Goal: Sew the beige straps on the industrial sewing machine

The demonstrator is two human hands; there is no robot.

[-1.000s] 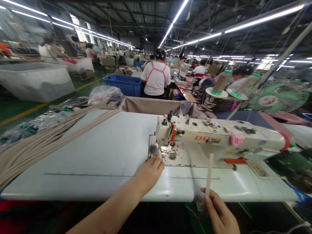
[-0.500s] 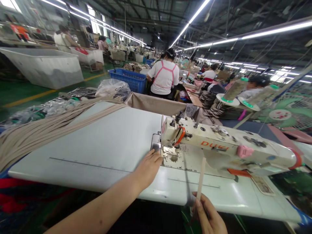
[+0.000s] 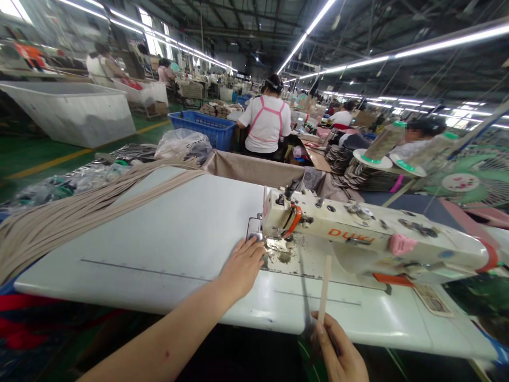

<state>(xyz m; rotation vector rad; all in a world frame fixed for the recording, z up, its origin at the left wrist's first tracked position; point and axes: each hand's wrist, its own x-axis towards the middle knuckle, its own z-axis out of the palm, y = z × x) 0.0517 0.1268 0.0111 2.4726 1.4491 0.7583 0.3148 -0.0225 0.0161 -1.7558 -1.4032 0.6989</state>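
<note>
My left hand (image 3: 243,268) lies palm down on the sewing table (image 3: 170,223), fingers stretched out, beside the needle area. Its fingertips cover part of a shiny metal plate (image 3: 254,229) at the left end of the sewing machine (image 3: 330,223). My right hand (image 3: 341,350), at the table's front edge, pinches a narrow beige strip (image 3: 325,286) between thumb and fingers. The strip points up and away from me, over the front of the machine bed. Its lower end is hidden in the hand.
Long beige fabric strips (image 3: 91,207) drape over the table's left side. Behind the table are a fabric-lined trough (image 3: 254,171), a blue basket (image 3: 222,135) and a seated co-worker (image 3: 265,119). Thread cones (image 3: 384,143) and a green fan (image 3: 469,180) stand at right.
My left hand has shifted slightly forward, its fingers now covering more of the metal plate. The strip in my right hand has moved a little to the left.
</note>
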